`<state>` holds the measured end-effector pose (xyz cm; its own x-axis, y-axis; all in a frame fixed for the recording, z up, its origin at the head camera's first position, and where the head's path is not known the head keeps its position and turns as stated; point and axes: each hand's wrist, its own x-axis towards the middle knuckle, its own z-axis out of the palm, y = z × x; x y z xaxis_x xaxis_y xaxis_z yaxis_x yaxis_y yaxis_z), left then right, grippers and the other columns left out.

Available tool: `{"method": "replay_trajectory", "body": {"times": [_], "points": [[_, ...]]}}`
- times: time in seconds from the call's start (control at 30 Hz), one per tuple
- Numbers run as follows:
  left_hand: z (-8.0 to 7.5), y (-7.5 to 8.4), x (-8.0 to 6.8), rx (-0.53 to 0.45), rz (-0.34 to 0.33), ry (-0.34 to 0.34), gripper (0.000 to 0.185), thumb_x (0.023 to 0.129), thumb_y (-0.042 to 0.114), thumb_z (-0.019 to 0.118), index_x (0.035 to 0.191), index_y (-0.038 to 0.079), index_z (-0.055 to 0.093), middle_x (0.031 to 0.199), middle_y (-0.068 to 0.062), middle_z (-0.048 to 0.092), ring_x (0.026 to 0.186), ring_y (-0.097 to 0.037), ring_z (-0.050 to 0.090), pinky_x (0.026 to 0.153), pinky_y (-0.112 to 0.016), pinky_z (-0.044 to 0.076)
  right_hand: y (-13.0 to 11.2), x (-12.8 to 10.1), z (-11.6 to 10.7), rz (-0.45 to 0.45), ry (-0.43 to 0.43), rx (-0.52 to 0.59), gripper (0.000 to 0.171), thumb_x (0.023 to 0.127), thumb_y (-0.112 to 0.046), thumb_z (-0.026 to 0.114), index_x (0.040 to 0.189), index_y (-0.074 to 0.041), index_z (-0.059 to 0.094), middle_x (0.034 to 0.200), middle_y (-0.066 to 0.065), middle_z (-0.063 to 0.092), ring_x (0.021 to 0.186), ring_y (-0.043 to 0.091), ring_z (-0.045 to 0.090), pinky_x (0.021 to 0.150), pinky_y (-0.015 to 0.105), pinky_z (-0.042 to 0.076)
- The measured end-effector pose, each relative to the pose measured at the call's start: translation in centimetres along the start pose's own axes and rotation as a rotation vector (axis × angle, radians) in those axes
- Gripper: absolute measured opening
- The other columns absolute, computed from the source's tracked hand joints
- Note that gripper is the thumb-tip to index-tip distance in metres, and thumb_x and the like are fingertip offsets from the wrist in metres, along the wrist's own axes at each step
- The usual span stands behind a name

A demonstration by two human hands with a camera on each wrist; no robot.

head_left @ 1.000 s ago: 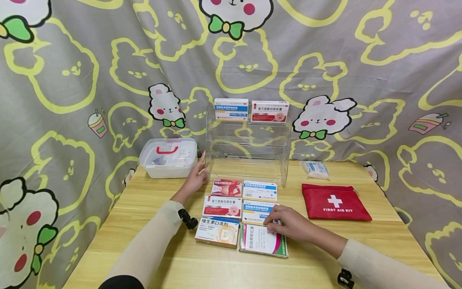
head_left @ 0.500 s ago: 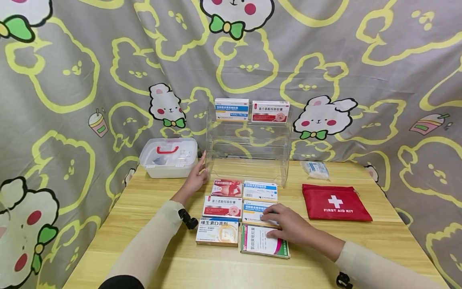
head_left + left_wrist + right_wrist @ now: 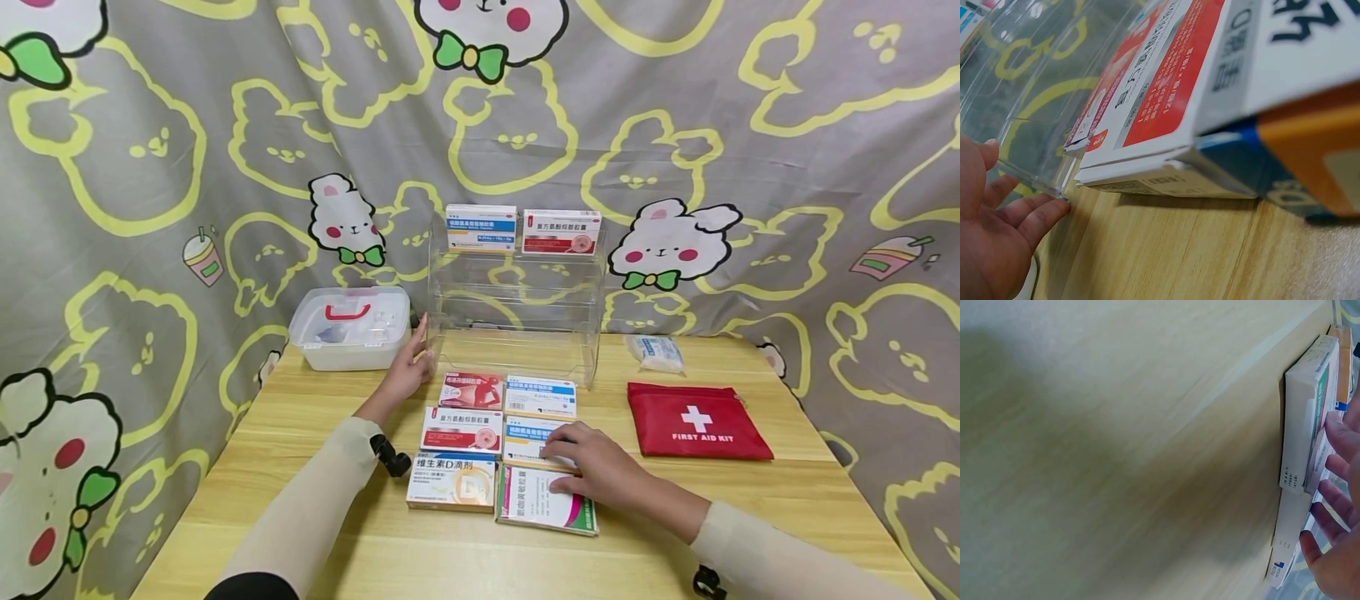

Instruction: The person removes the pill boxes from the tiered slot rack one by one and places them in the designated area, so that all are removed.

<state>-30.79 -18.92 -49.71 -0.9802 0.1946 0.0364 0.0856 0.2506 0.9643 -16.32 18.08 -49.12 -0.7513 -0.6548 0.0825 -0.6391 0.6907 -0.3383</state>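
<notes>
Head view: a bunny-print curtain point(image 3: 150, 167) backs a wooden table point(image 3: 675, 542). At the rear stand a clear rack point(image 3: 517, 308), a white case point(image 3: 348, 329) and a red kit point(image 3: 697, 421). Six medicine boxes lie in front of the rack. Left hand point(image 3: 408, 367), fingers straight, rests against the rack's left edge. Right hand point(image 3: 596, 467), fingers relaxed, lies flat on the blue box point(image 3: 528, 437) and green box point(image 3: 536, 504), the two nearest of the right column.
</notes>
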Motion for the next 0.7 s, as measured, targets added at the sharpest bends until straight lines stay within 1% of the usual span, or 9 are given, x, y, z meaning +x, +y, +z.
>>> {"method": "replay_trajectory", "body": {"times": [0.07,0.13,0.23,0.37,0.47,0.57,0.7], "points": [[-0.03,0.03,-0.01,-0.011,0.002,-0.004,0.073,0.111,0.004,0.038,0.166,0.037,0.003,0.168,-0.025,0.02,0.122,-0.047,0.052,0.072,-0.049,0.048,0.0,0.05,0.0,0.002,-0.001,-0.005,0.042,0.088,-0.043,0.082,0.125,-0.026,0.074,0.13,-0.003,0.062,0.123,0.02,0.054,0.101,0.048,0.05],[-0.04,0.02,0.01,-0.012,0.008,-0.008,0.073,0.111,0.004,0.038,0.166,0.037,0.003,0.168,-0.026,0.019,0.107,-0.046,0.054,0.069,-0.048,0.047,-0.05,0.08,-0.05,0.002,0.0,-0.01,0.042,0.087,-0.044,0.082,0.125,-0.027,0.074,0.13,-0.003,0.062,0.123,0.02,0.054,0.101,0.049,0.05],[0.01,-0.01,-0.01,-0.006,0.02,-0.006,0.074,0.111,0.004,0.039,0.166,0.037,0.003,0.167,-0.026,0.021,0.094,-0.043,0.052,0.066,-0.044,0.045,-0.06,0.14,-0.06,0.006,-0.002,-0.012,0.042,0.087,-0.044,0.082,0.125,-0.027,0.074,0.13,-0.003,0.062,0.123,0.02,0.054,0.102,0.049,0.05],[-0.01,-0.18,-0.01,0.002,0.029,0.006,0.074,0.111,0.005,0.041,0.166,0.038,0.005,0.167,-0.025,0.023,0.097,-0.037,0.053,0.066,-0.039,0.046,-0.03,0.21,-0.05,0.004,0.002,-0.012,0.042,0.087,-0.045,0.081,0.124,-0.028,0.074,0.13,-0.003,0.062,0.123,0.02,0.054,0.102,0.048,0.049],[0.0,-0.28,0.01,0.006,0.035,0.013,0.074,0.111,0.005,0.041,0.166,0.039,0.006,0.166,-0.025,0.025,0.086,-0.029,0.052,0.064,-0.036,0.045,-0.03,0.22,-0.1,-0.006,0.01,-0.019,0.041,0.087,-0.045,0.081,0.124,-0.027,0.074,0.129,-0.002,0.063,0.122,0.021,0.055,0.102,0.048,0.05],[0.08,-0.24,0.02,0.003,0.041,0.013,0.075,0.11,0.004,0.041,0.166,0.04,0.006,0.165,-0.025,0.028,0.071,-0.022,0.044,0.061,-0.034,0.043,-0.04,0.19,-0.15,-0.007,0.008,-0.021,0.042,0.087,-0.045,0.081,0.124,-0.027,0.074,0.129,-0.002,0.063,0.123,0.022,0.055,0.102,0.049,0.05],[0.12,-0.17,0.01,0.004,0.049,0.011,0.075,0.11,0.002,0.04,0.166,0.038,0.006,0.164,-0.026,0.029,0.067,-0.018,0.043,0.059,-0.033,0.042,-0.06,0.2,-0.23,0.004,-0.009,-0.021,0.043,0.087,-0.045,0.082,0.125,-0.028,0.073,0.13,-0.003,0.062,0.123,0.02,0.054,0.102,0.048,0.05]]}}
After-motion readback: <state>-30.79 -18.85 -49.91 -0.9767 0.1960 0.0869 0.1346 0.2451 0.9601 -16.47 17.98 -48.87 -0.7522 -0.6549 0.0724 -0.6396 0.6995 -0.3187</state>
